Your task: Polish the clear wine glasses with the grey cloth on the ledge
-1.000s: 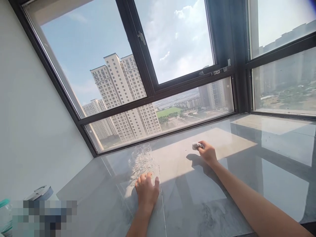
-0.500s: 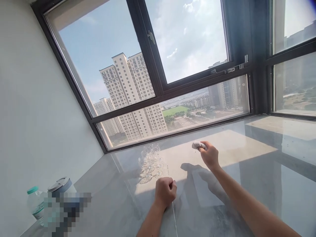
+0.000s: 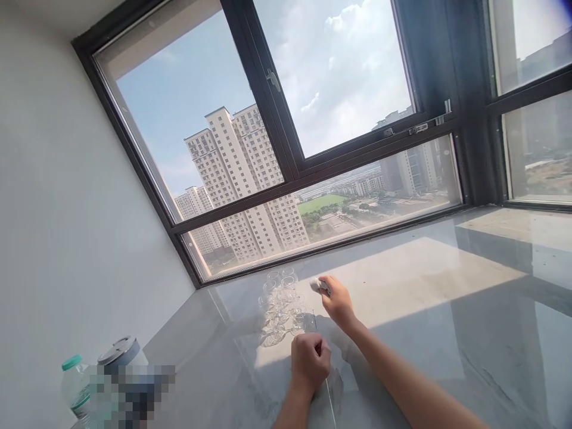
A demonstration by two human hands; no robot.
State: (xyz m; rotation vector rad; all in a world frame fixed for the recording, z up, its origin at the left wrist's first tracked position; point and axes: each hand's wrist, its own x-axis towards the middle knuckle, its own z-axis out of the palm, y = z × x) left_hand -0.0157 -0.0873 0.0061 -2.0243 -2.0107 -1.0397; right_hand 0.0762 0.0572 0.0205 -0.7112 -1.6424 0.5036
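While windows [image 3: 348, 77] light the glossy sill [image 3: 438, 268], the left hand [image 3: 309, 360] is fisted, the right hand [image 3: 337, 300] gripping cloth [image 3: 315, 285].

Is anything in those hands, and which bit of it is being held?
The right hand grips a white wad, maybe cloth, by its right end; the left end sticks out. The left hand is a fist with nothing showing.

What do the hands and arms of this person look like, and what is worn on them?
The left hand and right hand are bare, without gloves. The left forearm and the right forearm are uncovered too, with no sleeve in view. No watch or bracelet shows.
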